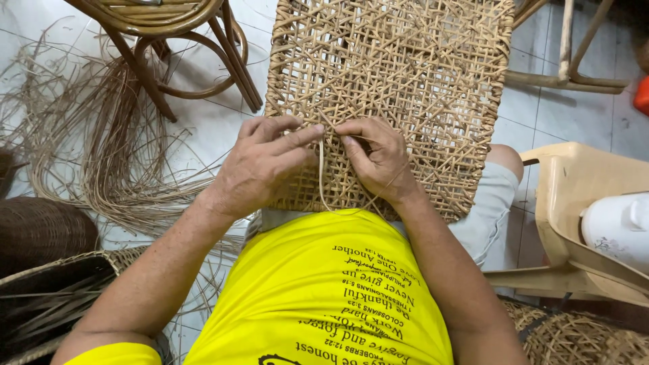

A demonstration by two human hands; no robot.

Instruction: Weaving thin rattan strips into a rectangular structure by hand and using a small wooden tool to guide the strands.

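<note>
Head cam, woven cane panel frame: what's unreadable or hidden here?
- Head view: top of the woven cane panel is cut off by the upper edge.
- Its lower edge is hidden behind the yellow shirt.
- The thin cane strand vanishes between left hand and right hand; grip point too small to tell.
- White object on the beige plastic chair is cut off by the right edge.

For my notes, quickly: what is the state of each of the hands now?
Left hand: fingers extended, resting on the woven cane panel, index tip at the strand.
Right hand: closed, pinching a thin cane strand.
</note>
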